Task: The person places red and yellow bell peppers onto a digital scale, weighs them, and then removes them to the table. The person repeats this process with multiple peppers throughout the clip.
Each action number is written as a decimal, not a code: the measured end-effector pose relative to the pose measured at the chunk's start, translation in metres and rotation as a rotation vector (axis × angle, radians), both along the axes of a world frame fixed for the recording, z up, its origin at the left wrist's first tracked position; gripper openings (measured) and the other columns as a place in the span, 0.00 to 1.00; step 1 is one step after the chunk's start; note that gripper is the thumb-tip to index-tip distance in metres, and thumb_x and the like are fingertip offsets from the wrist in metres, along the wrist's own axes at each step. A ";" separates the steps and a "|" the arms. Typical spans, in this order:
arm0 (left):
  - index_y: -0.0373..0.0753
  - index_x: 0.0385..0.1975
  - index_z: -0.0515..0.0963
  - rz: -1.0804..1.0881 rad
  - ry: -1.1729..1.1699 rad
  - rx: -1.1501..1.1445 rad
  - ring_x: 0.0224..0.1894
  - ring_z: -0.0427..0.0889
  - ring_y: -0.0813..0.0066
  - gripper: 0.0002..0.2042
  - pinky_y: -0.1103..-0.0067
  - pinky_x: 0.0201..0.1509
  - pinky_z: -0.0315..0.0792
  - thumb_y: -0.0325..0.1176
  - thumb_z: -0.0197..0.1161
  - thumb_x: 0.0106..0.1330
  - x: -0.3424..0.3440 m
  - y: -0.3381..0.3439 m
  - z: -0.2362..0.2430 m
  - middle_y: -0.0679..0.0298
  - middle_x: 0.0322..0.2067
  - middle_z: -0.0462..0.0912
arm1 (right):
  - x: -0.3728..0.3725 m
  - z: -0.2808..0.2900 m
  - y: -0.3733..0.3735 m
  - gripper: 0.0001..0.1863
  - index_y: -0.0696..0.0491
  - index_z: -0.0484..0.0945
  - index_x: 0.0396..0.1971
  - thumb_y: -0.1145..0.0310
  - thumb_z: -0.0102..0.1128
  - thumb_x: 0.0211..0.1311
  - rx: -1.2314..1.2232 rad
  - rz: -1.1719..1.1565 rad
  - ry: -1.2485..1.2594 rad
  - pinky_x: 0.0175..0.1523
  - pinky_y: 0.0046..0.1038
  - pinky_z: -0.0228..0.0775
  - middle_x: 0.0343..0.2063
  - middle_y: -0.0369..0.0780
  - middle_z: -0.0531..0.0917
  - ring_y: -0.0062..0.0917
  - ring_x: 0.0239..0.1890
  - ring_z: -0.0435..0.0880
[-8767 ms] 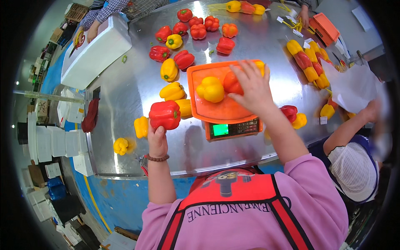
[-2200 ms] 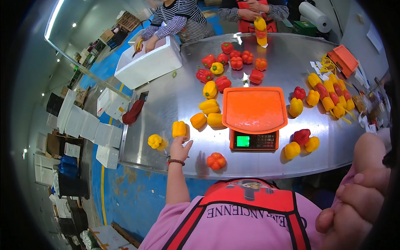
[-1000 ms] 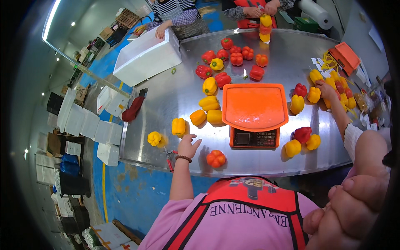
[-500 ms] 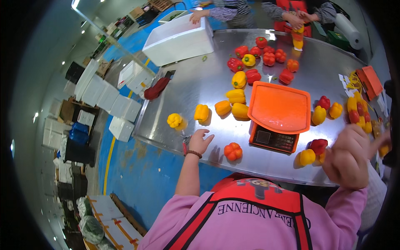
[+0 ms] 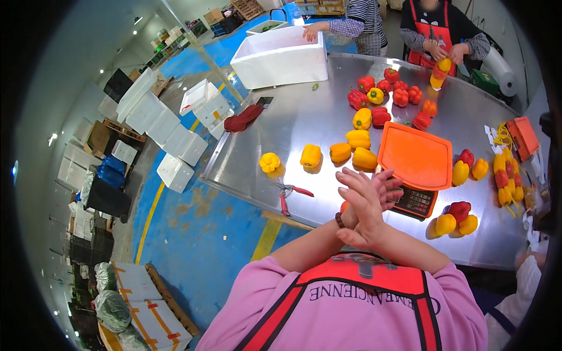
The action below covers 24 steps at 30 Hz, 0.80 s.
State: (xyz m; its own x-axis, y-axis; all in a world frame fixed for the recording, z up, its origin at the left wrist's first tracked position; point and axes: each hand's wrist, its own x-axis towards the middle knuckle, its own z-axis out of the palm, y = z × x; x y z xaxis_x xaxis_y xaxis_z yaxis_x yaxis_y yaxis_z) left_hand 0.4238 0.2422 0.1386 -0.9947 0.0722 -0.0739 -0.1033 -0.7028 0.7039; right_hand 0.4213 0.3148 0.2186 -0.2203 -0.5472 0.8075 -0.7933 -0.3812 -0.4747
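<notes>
My two hands cross in front of the scale, palms close together or touching, fingers stretched out and nothing visible in them. My right hand [image 5: 364, 207] is in front and hides much of my left hand [image 5: 390, 191], whose wrist wears a dark red bracelet [image 5: 339, 220]. Behind them an orange bell pepper [image 5: 343, 206] shows only a sliver. Red-handled pruning shears [image 5: 285, 194] lie spread on the metal table to the left. Just beyond my hands, an orange tray [image 5: 414, 153] rests on the scale [image 5: 417, 202], which they partly cover.
Yellow peppers [image 5: 311, 155] form a row across the metal table [image 5: 234, 169]; red ones [image 5: 401, 97] cluster farther back. Small groups [image 5: 453, 221] and packed peppers [image 5: 507, 178] lie right. A white foam box [image 5: 281, 61] stands far left. Two people [image 5: 433, 35] work across the table.
Both hands have come together at the middle, the right from the far right and the left from beside the shears. The view has shifted, and the shears now show fully.
</notes>
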 end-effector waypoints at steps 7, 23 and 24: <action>0.49 0.73 0.46 0.168 0.364 -0.022 0.68 0.61 0.66 0.35 0.70 0.69 0.60 0.57 0.48 0.72 0.124 -0.085 0.001 0.64 0.69 0.56 | 0.061 -0.025 -0.102 0.34 0.52 0.69 0.61 0.48 0.57 0.58 0.024 0.002 0.037 0.71 0.53 0.44 0.62 0.48 0.70 0.47 0.66 0.66; 0.37 0.68 0.62 0.145 -0.284 -0.723 0.66 0.67 0.63 0.31 0.71 0.68 0.62 0.51 0.53 0.72 0.385 -0.305 -0.132 0.55 0.65 0.67 | 0.153 -0.181 -0.066 0.29 0.52 0.72 0.61 0.50 0.57 0.66 1.549 0.065 -0.427 0.57 0.30 0.71 0.50 0.45 0.82 0.33 0.51 0.81; 0.36 0.67 0.63 0.069 -0.333 -0.942 0.67 0.66 0.60 0.32 0.71 0.69 0.61 0.52 0.54 0.71 0.401 -0.299 -0.151 0.54 0.66 0.66 | 0.152 -0.210 -0.047 0.28 0.52 0.73 0.60 0.50 0.57 0.65 1.560 0.012 -0.490 0.56 0.29 0.71 0.49 0.44 0.82 0.33 0.51 0.81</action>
State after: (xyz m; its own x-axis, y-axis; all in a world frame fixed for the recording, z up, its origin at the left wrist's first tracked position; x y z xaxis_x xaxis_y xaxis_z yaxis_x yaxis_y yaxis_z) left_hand 0.8246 -0.0571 -0.0127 -0.9129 -0.2162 -0.3464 -0.3760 0.1146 0.9195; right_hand 0.5729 0.2677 0.0082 -0.2641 -0.7224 -0.6390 -0.4606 0.6766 -0.5745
